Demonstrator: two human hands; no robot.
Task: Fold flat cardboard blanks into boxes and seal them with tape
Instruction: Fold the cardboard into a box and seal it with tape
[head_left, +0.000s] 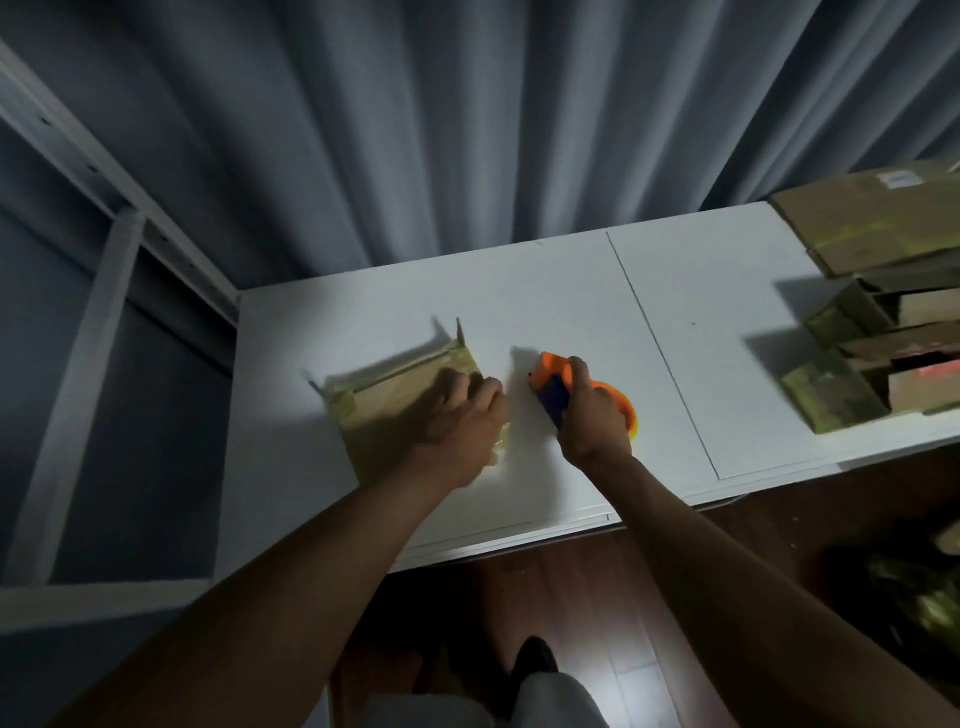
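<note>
A small brown cardboard box (387, 402) lies on the white table (571, 312), its far flaps standing up and tape along its edges. My left hand (462, 423) rests on the box's right end, fingers bent over that edge. Just right of it, my right hand (589, 415) grips the blue handle of an orange tape dispenser (551, 376), whose front end points at the box's right side. A strip of clear tape shows faintly below my left hand.
Stacked cardboard boxes and flat blanks (878, 312) fill the table's right end. A white metal shelf frame (109, 291) stands at the left. Grey curtains hang behind. Dark wood floor (571, 597) lies below the near edge.
</note>
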